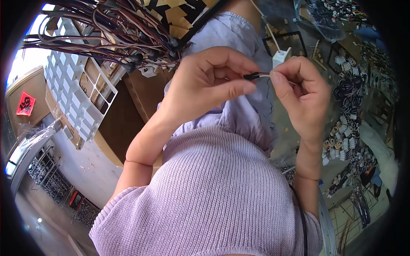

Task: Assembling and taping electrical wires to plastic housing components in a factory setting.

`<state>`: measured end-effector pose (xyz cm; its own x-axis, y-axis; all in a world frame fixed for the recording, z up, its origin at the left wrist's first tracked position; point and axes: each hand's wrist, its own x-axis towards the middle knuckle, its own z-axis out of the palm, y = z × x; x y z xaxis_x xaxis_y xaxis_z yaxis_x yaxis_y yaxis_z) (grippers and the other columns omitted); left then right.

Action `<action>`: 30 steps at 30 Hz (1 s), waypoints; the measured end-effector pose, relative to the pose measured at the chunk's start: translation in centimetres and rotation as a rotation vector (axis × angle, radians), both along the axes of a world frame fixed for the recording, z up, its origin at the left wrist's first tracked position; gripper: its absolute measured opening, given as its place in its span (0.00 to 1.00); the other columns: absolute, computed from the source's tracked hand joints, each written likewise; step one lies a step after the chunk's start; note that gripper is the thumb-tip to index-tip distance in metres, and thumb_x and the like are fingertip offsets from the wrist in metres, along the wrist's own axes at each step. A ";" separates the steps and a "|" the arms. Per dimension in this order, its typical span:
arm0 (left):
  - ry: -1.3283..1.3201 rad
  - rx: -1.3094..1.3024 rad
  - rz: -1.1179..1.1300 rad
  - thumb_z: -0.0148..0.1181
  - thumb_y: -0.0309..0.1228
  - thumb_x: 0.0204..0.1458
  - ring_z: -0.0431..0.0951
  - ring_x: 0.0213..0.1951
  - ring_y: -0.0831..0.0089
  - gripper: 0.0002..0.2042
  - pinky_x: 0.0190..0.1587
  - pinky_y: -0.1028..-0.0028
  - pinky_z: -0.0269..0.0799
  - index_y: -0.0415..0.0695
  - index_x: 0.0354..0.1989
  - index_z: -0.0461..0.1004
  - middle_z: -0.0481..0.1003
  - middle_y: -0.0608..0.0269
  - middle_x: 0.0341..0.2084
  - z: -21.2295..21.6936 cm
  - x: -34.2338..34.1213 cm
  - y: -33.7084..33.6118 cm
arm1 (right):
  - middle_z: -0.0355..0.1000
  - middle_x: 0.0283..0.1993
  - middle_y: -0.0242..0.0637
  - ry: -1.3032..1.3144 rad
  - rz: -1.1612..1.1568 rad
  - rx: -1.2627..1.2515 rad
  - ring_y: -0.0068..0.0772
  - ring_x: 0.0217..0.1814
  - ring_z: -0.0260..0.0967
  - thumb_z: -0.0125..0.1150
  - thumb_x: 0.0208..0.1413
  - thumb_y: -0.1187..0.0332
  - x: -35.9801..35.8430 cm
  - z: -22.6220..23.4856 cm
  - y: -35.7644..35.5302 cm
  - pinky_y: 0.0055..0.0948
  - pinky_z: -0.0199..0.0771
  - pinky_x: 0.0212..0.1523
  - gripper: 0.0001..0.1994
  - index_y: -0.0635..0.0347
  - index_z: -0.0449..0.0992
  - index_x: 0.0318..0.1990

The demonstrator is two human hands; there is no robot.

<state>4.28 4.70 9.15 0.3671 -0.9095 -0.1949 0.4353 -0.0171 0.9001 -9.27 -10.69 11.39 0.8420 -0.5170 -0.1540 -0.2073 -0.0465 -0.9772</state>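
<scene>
My right hand (302, 87) pinches a short thin wire (264, 75) of brown and white strands between thumb and forefinger. A small black connector (252, 77) on the wire's left end sits between the thumb and forefinger of my left hand (209, 79). Those two fingertips stand apart around the connector, and the other left fingers curl behind. Right behind my right fingertips is a white block (280, 56) with a thin rod (271, 35) rising from it; whether the hand touches the block is unclear.
A thick bundle of brown and dark cables (115, 36) hangs at the upper left, above a panel of white blocks (70, 89). Heaps of dark wire (350, 91) and white connectors (341, 143) lie to the right. A black-rimmed tray (200, 21) with tan scraps is at the top.
</scene>
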 end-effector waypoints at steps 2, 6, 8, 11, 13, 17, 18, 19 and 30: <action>0.044 0.030 0.055 0.62 0.20 0.51 0.79 0.38 0.74 0.12 0.44 0.76 0.77 0.30 0.44 0.72 0.77 0.56 0.34 -0.5 -0.1 0.1 | 0.70 0.26 0.23 0.075 0.039 -0.032 0.07 0.28 0.63 0.61 0.53 0.77 -0.2 0.3 0.1 0.10 0.60 0.27 0.02 0.64 0.73 0.32; 0.081 0.022 0.065 0.61 0.21 0.52 0.79 0.37 0.76 0.11 0.44 0.78 0.76 0.31 0.43 0.74 0.78 0.57 0.33 -0.6 -0.2 0.0 | 0.70 0.26 0.22 0.087 0.041 0.052 0.06 0.28 0.62 0.61 0.53 0.77 -0.4 0.2 -0.3 0.09 0.59 0.27 0.02 0.64 0.73 0.31; -0.035 0.064 0.022 0.60 0.22 0.53 0.78 0.36 0.79 0.10 0.43 0.80 0.75 0.32 0.43 0.75 0.78 0.59 0.33 -0.4 -0.1 0.0 | 0.70 0.27 0.22 0.135 0.068 0.140 0.06 0.28 0.61 0.61 0.53 0.76 -0.4 0.1 -0.8 0.10 0.57 0.26 0.03 0.65 0.74 0.31; -0.091 0.075 -0.010 0.61 0.23 0.52 0.78 0.35 0.81 0.10 0.41 0.81 0.75 0.32 0.42 0.76 0.78 0.61 0.32 -0.6 0.0 0.1 | 0.69 0.27 0.22 0.132 0.114 0.113 0.06 0.27 0.60 0.62 0.54 0.75 -0.5 -0.1 -1.2 0.09 0.57 0.26 0.03 0.65 0.74 0.32; -0.074 0.085 -0.015 0.61 0.23 0.52 0.78 0.34 0.81 0.10 0.40 0.82 0.75 0.33 0.42 0.77 0.79 0.61 0.32 -0.5 0.0 0.0 | 0.69 0.27 0.22 0.131 0.128 0.133 0.06 0.27 0.60 0.62 0.54 0.75 -0.8 -0.1 -1.4 0.09 0.56 0.26 0.03 0.65 0.74 0.33; -0.049 0.058 0.030 0.61 0.24 0.52 0.78 0.33 0.80 0.09 0.38 0.82 0.76 0.33 0.40 0.77 0.79 0.61 0.31 -0.9 -0.6 -0.2 | 0.69 0.27 0.22 0.113 0.136 0.207 0.06 0.27 0.59 0.62 0.54 0.74 -1.0 -0.6 -1.7 0.09 0.55 0.26 0.04 0.65 0.74 0.34; -0.048 0.057 0.030 0.61 0.24 0.52 0.78 0.33 0.80 0.09 0.38 0.82 0.76 0.33 0.40 0.77 0.79 0.61 0.31 -0.9 -0.6 -0.1 | 0.69 0.27 0.22 0.113 0.136 0.206 0.06 0.27 0.59 0.62 0.54 0.74 -0.9 -0.6 -1.6 0.09 0.55 0.26 0.04 0.65 0.74 0.34; -0.039 0.066 0.033 0.61 0.24 0.52 0.79 0.33 0.80 0.09 0.38 0.82 0.76 0.33 0.40 0.77 0.79 0.60 0.31 -0.9 -0.7 0.0 | 0.68 0.27 0.21 0.098 0.142 0.205 0.05 0.27 0.58 0.62 0.54 0.74 -0.8 -0.6 -1.5 0.09 0.55 0.25 0.04 0.65 0.74 0.34; 0.316 0.106 -0.157 0.32 0.58 0.60 0.79 0.25 0.67 0.37 0.30 0.80 0.77 0.35 0.65 0.51 0.76 0.46 0.28 -0.5 -1.4 -0.2 | 0.68 0.27 0.22 0.055 0.127 0.242 0.06 0.26 0.56 0.60 0.53 0.78 -0.9 0.4 -1.0 0.10 0.55 0.25 0.02 0.65 0.73 0.33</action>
